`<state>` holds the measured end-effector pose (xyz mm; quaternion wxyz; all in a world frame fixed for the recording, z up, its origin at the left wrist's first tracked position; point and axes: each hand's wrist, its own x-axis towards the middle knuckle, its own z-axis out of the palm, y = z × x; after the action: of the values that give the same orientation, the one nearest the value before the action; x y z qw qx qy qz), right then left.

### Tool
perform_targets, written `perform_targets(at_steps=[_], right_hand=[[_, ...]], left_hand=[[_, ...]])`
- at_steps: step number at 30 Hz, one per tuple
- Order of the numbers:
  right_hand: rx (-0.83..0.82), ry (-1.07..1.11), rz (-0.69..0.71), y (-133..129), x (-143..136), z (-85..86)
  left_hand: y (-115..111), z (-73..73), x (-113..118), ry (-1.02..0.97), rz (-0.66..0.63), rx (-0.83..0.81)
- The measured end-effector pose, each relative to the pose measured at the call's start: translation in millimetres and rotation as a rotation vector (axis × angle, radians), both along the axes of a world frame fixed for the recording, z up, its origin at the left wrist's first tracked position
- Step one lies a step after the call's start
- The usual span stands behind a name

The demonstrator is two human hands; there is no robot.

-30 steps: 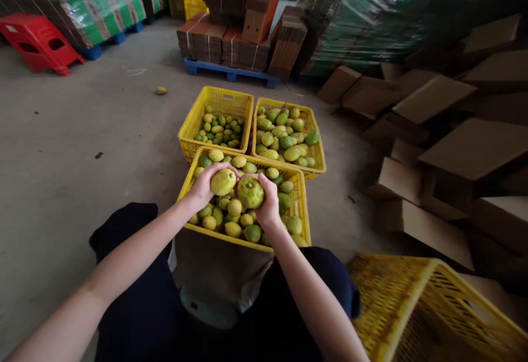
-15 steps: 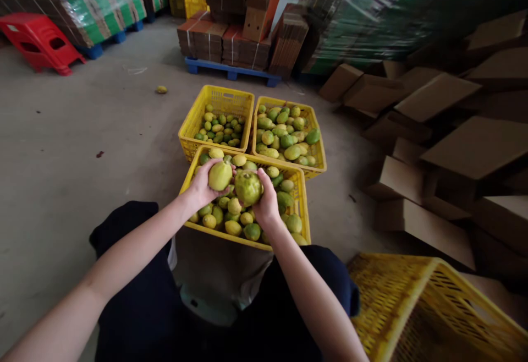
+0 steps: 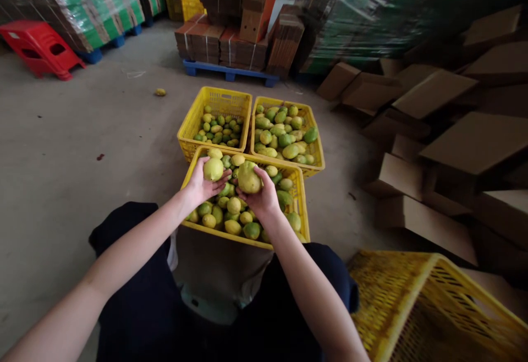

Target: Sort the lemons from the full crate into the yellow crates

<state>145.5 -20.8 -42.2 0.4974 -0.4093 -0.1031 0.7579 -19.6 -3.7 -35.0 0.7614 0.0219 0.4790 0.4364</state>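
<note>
Over the near yellow crate (image 3: 306, 208), which is full of green and yellow lemons, both hands hold fruit. In my left hand (image 3: 201, 186) lies a pale yellow-green lemon (image 3: 213, 169), palm up with the fingers stretched under it. A larger greenish-yellow lemon (image 3: 249, 178) is held by my right hand (image 3: 266, 197), thumb on its upper side. The two held fruits are a small gap apart. Behind stand the back left crate (image 3: 187, 122) with smaller fruit and the back right crate (image 3: 319, 150) with larger fruit.
Another yellow crate (image 3: 388, 296) is tilted at the lower right. Open cardboard boxes (image 3: 433, 230) are heaped along the right. A blue pallet (image 3: 229, 73) with flattened cartons stands behind the crates. A red stool (image 3: 43, 48) and one stray fruit (image 3: 160, 92) are on the floor.
The right-hand fruit has turned, showing a smoother side instead of the bumpy green one. My left hand has opened out, and its lemon has moved slightly left and up.
</note>
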Motion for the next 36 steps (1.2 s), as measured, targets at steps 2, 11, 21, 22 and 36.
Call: perform_targets(at_steps=[2,11,21,22,36], right_hand=[[-0.033,0.045,-0.025,0.1,-0.8,0.3],[-0.112,0.036,0.031,2.7,1.1,9.8],[-0.193,-0.02,0.14,0.5,3.5,9.2],[-0.182,-0.007,0.157,0.5,3.9,8.3],[-0.216,-0.114,0.069,4.0,4.6,13.0]], left_hand=[[1.0,-2.0,-0.7,0.023,-0.017,-0.019],[3.0,-5.4,6.0,0.033,-0.01,-0.105],[3.2,-8.2,3.5,-0.037,-0.007,-0.098],[3.7,-9.1,3.6,-0.047,-0.006,-0.096],[3.9,-2.4,4.9,-0.022,-0.095,-0.016]])
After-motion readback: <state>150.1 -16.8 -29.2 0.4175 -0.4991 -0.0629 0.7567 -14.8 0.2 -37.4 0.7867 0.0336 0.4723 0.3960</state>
